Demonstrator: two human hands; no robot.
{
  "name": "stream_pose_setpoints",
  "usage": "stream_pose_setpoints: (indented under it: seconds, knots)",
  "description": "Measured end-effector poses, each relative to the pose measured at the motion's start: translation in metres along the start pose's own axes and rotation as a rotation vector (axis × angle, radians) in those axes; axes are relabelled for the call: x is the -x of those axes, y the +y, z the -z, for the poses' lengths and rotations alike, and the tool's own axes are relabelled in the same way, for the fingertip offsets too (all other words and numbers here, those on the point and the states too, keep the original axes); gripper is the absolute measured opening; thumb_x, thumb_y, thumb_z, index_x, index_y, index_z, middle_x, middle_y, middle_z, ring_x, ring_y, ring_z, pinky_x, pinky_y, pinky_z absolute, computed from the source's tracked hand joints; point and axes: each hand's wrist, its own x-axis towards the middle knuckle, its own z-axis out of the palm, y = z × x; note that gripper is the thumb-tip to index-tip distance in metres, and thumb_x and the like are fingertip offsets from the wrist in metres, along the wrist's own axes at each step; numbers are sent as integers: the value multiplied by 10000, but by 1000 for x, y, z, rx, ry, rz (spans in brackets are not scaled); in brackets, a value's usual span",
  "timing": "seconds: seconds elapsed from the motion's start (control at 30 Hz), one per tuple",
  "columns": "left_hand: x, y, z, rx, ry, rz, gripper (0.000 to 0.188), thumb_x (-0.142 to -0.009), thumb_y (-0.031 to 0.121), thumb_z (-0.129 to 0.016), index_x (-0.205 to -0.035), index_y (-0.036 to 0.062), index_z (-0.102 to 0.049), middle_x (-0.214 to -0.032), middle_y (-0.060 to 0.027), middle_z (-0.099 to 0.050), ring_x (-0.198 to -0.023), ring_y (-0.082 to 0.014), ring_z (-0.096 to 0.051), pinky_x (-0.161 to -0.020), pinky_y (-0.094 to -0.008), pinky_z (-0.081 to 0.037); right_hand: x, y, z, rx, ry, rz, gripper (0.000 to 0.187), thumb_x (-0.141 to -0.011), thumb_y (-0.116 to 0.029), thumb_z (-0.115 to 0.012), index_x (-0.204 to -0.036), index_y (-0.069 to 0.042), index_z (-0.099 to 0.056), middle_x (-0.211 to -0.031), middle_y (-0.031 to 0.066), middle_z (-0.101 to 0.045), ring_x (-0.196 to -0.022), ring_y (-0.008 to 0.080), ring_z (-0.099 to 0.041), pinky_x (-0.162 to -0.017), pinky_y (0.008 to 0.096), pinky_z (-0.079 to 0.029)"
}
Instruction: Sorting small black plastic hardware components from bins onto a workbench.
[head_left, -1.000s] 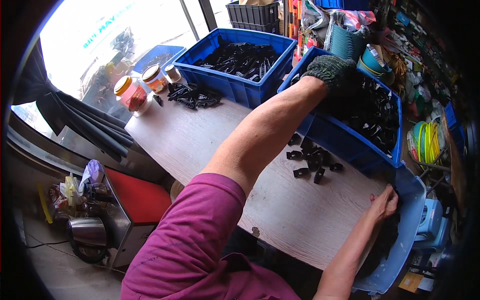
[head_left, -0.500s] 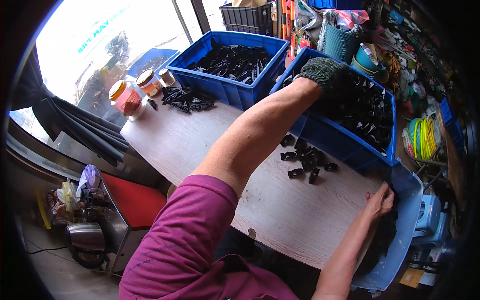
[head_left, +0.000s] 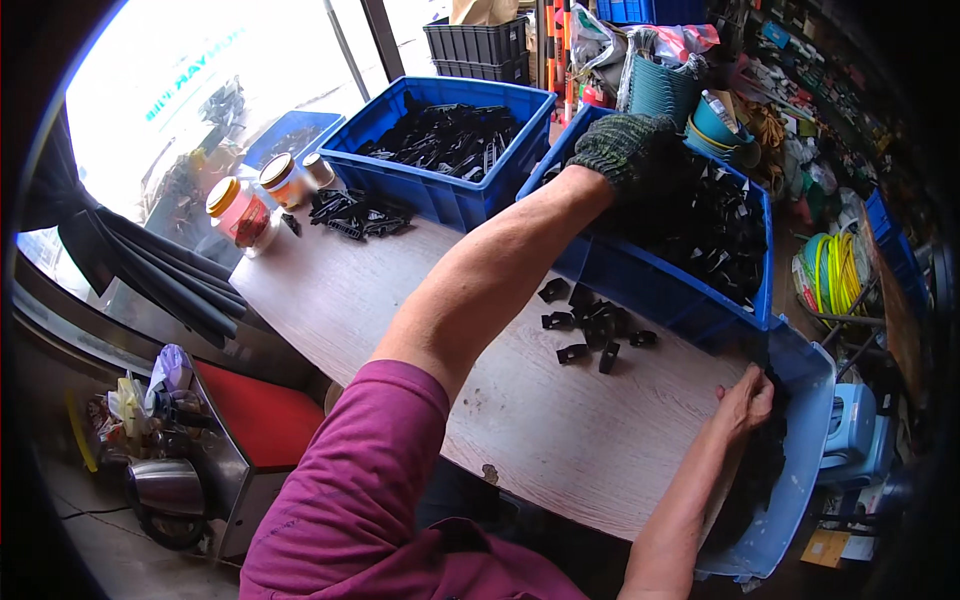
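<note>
My left hand (head_left: 628,155), in a dark green knitted glove, reaches into the right-hand blue crate (head_left: 660,285), which is heaped with small black plastic parts (head_left: 725,225). Its fingers are lost among the dark parts. Bare, my right hand (head_left: 747,400) is at the table's right end, beside the light blue bin (head_left: 812,440). The fingers there are curled, and what they hold, if anything, is hidden. Between my arms, a loose group of black clip-like pieces (head_left: 600,325) lies on the pale wood-grain table (head_left: 560,440).
Another blue crate (head_left: 400,185) of long black parts stands at the back, with a small black pile (head_left: 355,213) beside it. Several lidded jars (head_left: 240,215) line the window side. A red-topped cabinet (head_left: 255,415) and a kettle (head_left: 168,490) are at lower left.
The whole scene has shifted slightly left in the picture. My left hand stays in the right-hand crate, and my right hand remains by the light blue bin.
</note>
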Motion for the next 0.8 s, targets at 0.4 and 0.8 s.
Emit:
stream_pose_setpoints:
  seconds: [0.4,0.8]
  knots:
    - [15,4,21,356,488,-226,289,-857,336,-715,-996,83,-711,-884,-132,-718,-802,-315,-705,-717,-405,-550,8,-13,-5,-66,-32,-109,302,-882,-307,-633,-979,-21,-639,-868,64,-619,-615,142,-535,-450,249,-479]
    - [110,53,35,277,483,-364,559,-784,275,-800,-1241,41,-578,-1032,-151,-695,-915,-300,-704,-765,-391,-582,14,-26,-2,-27,-26,-91,342,-880,-322,-624,-990,1,-651,-890,92,-637,-668,171,-576,-471,277,-487]
